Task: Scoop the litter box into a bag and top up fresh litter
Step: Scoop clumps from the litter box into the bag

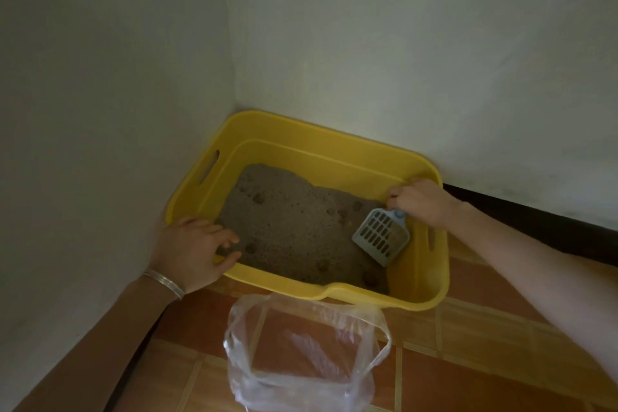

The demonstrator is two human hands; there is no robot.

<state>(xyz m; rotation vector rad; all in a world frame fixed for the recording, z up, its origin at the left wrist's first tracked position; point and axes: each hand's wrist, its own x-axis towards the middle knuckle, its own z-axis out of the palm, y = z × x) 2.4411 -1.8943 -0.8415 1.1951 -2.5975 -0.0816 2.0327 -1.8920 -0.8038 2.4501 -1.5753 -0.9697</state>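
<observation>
Gripping the handle of one slotted scoop point(381, 237), right hand point(422, 201) hung over one yellow litter box point(302, 134), right end | left hand point(192, 252) fingers curled over near-left corner rim | one clear bag point(306, 358) open on the floor, just before near rim

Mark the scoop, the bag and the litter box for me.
scoop point(379, 237), head view, slotted blade.
bag point(234, 368), head view, left side of mouth.
litter box point(317, 150), head view, far yellow wall.

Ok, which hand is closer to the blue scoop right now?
Right. The right hand grips the blue scoop by its handle at the right end of the litter box; the left hand holds its near left rim, across the litter.
</observation>
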